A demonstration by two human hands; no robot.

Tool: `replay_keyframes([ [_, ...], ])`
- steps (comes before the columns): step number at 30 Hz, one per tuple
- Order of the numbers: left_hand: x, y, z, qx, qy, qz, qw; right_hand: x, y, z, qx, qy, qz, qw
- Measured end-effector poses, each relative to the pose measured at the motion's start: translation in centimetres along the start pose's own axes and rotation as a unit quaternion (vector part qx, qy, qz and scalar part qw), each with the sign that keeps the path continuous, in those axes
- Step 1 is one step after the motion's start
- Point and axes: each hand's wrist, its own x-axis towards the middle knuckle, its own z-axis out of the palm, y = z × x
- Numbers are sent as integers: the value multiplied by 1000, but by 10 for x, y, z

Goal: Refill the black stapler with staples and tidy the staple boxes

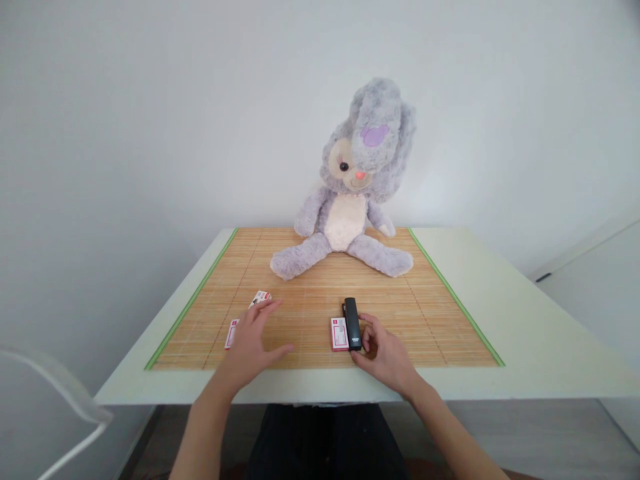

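Observation:
On the bamboo mat, a black stapler [353, 325] lies lengthwise, pointing away from me. Right beside its left side is a small white box with a red border [339, 335]. My right hand [383, 348] is at the stapler's right side, its thumb at the near end and its curled fingers along the edge. My left hand [253, 343] hovers at the left with fingers spread and nothing in its grasp. Partly covered by it are a second small red-and-white box [231, 333] and, farther back, a white box with dark and red print [261, 298].
A large grey plush rabbit [346, 220] sits at the back of the mat, legs spread toward me. The bamboo mat [305, 313] with green edges covers the middle of a white table [540, 347]. A wall stands behind. A pale curved object [65, 393] shows at lower left.

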Motion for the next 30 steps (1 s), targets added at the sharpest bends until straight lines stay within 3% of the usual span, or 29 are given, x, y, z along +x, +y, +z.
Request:
replay_keyframes([
  [2,-11,-39,-21,52,4,-26,998,0,1,0,8,-2,0,1000],
  [5,-22,-84,-43,77,-33,-83,993,1,3,0,30,-6,2,1000],
  [7,-25,-99,-52,69,-51,-118,989,1,4,0,39,-12,4,999],
  [9,-25,-99,-55,50,-66,-132,988,1,4,0,42,-14,7,999],
  [12,-17,-67,-49,3,-86,-125,988,1,4,0,44,-14,6,999],
  [18,14,60,2,-130,-86,-15,988,2,5,2,54,-10,-6,998],
  [20,25,90,22,-153,-83,27,984,2,5,2,59,-11,-5,998],
  [23,37,108,45,-146,-100,62,982,1,6,3,64,-9,2,998],
  [30,43,99,62,-142,-115,72,981,1,6,4,34,1,-6,999],
])
